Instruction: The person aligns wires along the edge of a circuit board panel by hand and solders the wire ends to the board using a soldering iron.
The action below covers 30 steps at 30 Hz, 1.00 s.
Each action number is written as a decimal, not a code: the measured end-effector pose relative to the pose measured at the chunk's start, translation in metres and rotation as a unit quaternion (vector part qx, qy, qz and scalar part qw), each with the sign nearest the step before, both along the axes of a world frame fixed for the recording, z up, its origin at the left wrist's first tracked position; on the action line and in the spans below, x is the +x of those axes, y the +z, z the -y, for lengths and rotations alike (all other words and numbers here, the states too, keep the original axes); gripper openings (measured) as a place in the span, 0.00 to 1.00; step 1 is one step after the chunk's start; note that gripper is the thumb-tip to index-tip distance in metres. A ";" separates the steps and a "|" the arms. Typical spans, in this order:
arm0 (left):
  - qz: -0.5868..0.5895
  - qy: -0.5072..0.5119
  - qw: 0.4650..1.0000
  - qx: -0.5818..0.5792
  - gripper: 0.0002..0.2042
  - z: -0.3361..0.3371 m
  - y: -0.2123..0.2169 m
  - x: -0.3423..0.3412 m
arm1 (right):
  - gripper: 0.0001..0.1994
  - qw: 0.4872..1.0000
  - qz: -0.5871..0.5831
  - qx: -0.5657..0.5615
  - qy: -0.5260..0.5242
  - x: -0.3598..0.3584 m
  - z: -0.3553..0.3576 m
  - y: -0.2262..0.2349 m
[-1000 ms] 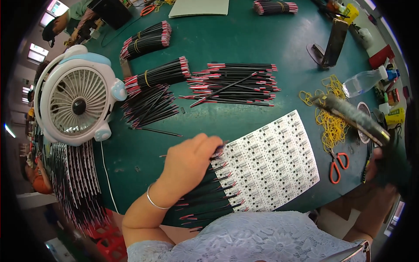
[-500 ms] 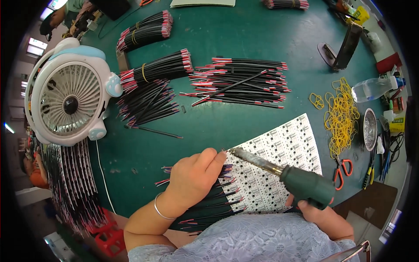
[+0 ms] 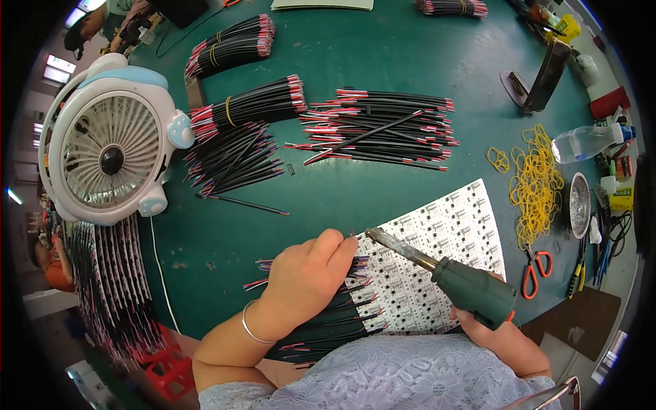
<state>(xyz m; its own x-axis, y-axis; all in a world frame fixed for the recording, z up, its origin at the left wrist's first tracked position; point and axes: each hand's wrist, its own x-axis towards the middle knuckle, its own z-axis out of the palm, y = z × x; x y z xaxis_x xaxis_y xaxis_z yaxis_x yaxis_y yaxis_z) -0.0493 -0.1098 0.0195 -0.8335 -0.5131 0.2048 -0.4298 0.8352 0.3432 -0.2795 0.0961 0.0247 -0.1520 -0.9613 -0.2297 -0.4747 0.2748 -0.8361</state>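
Note:
My left hand (image 3: 307,277) is closed, its thumb and fingertips pinched on a thin wire at the upper left corner of a white circuit board panel (image 3: 437,239). The wire itself is mostly hidden by the fingers. From the right, my right hand (image 3: 482,328) grips the dark green handle of a soldering iron (image 3: 471,290). Its darkened metal tip lies over the panel's top left corner, just right of my left fingertips. Black cables (image 3: 318,321) with red, white and purple ends line the panel's left edge, partly beneath my left hand and forearm.
Loose black cables (image 3: 383,130) lie beyond the panel, with banded bundles (image 3: 249,109) to their left. A white fan (image 3: 109,147) stands at left. On the right are yellow rubber bands (image 3: 536,184), orange-handled scissors (image 3: 529,277), a metal bowl (image 3: 579,205) and a bottle (image 3: 584,142).
The soldering iron's tip has shifted slightly to the right, a little away from my left fingertips, and its handle has moved slightly left. My left hand keeps its pinch at the panel corner.

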 end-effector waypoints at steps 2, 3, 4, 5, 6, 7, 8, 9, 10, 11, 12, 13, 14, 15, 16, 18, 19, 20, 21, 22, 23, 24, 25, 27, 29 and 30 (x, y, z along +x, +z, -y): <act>0.008 -0.001 1.000 -0.004 0.11 0.000 0.001 0.000 | 0.22 1.000 0.021 0.009 -0.003 0.000 0.000 -0.001; 0.008 0.000 1.000 -0.004 0.11 0.000 0.002 0.000 | 0.23 1.000 0.015 0.006 0.005 -0.001 0.000 -0.001; 0.020 -0.001 1.000 -0.006 0.10 0.000 0.004 -0.001 | 0.23 1.000 0.008 0.002 0.012 -0.001 0.000 -0.002; 0.032 -0.002 0.999 -0.008 0.10 -0.001 0.005 -0.001 | 0.23 1.000 0.008 0.002 0.012 -0.001 0.002 0.000; 0.033 -0.002 0.999 -0.008 0.10 0.000 0.007 -0.001 | 0.23 0.998 -0.046 -0.028 0.042 -0.001 0.006 0.002; 0.051 -0.005 0.999 -0.008 0.10 0.000 0.008 -0.002 | 0.23 0.991 -0.099 -0.059 0.072 -0.001 0.008 0.004; 0.069 -0.008 0.998 -0.008 0.10 0.001 0.009 -0.003 | 0.23 0.991 -0.098 -0.058 0.071 -0.001 0.010 0.006; 0.070 -0.008 0.998 -0.009 0.10 0.000 0.011 -0.003 | 0.23 0.988 -0.117 -0.063 0.074 0.000 0.010 0.007; 0.086 -0.012 0.996 -0.015 0.10 0.000 0.012 -0.004 | 0.23 0.986 -0.136 -0.067 0.076 0.001 0.010 0.008; 0.103 -0.017 0.994 -0.021 0.10 0.000 0.013 -0.004 | 0.23 0.986 -0.135 -0.067 0.076 0.001 0.011 0.010; 0.104 -0.016 0.994 -0.021 0.10 0.000 0.015 -0.005 | 0.22 0.981 -0.153 -0.057 0.103 0.000 0.014 0.014; 0.118 -0.022 0.993 -0.022 0.10 0.001 0.017 -0.005 | 0.22 0.976 -0.171 -0.046 0.130 -0.001 0.016 0.016; 0.132 -0.027 0.991 -0.022 0.10 0.001 0.018 -0.006 | 0.22 0.976 -0.169 -0.047 0.130 -0.001 0.018 0.016; 0.133 -0.027 0.990 -0.023 0.10 0.001 0.019 -0.007 | 0.20 0.974 -0.173 -0.061 0.131 0.000 0.020 0.016; 0.139 -0.029 0.990 -0.022 0.10 0.001 0.021 -0.007 | 0.19 0.973 -0.176 -0.074 0.132 0.000 0.020 0.016; 0.146 -0.032 0.989 -0.023 0.10 0.002 0.022 -0.008 | 0.18 0.994 -0.088 -0.050 0.047 0.004 0.012 0.009; 0.150 -0.034 0.988 -0.027 0.10 0.002 0.022 -0.009 | 0.17 0.999 0.000 -0.025 -0.039 0.005 0.008 0.006; 0.154 -0.036 0.987 -0.031 0.11 0.002 0.023 -0.009 | 0.17 0.999 0.001 -0.025 -0.040 0.003 0.006 0.006; 0.156 -0.036 0.987 -0.031 0.11 0.001 0.023 -0.010 | 0.16 0.998 0.034 0.012 -0.047 0.000 0.004 0.005; 0.160 -0.036 0.986 -0.034 0.11 0.001 0.022 -0.010 | 0.16 0.995 0.067 0.048 -0.054 -0.002 0.003 0.006; 0.164 -0.037 0.985 -0.037 0.11 0.001 0.022 -0.009 | 0.15 0.989 0.107 0.026 -0.101 0.001 0.006 0.009; 0.165 -0.038 0.985 -0.037 0.11 0.001 0.022 -0.009 | 0.15 0.988 0.108 0.026 -0.103 0.000 0.004 0.008; 0.160 -0.041 0.985 -0.044 0.11 0.002 0.021 -0.009 | 0.15 0.993 0.086 0.021 -0.083 -0.002 0.001 0.005; 0.156 -0.044 0.985 -0.051 0.11 0.004 0.020 -0.007 | 0.15 0.996 0.065 0.014 -0.062 -0.001 -0.004 0.001; 0.132 -0.057 0.987 -0.064 0.11 0.007 0.019 -0.006 | 0.16 0.996 0.054 0.036 -0.056 0.001 -0.007 -0.003; 0.133 -0.056 0.987 -0.064 0.11 0.009 0.017 -0.005 | 0.16 0.996 0.054 0.036 -0.054 0.001 -0.006 -0.003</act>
<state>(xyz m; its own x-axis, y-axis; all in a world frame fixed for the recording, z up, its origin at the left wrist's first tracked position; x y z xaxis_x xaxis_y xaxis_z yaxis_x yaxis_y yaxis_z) -0.0547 -0.1190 0.0367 -0.9166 -0.3987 0.0288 -0.3928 0.9119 0.1188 -0.2784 0.1025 0.0221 -0.2249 -0.9211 -0.3179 -0.3470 0.3806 -0.8571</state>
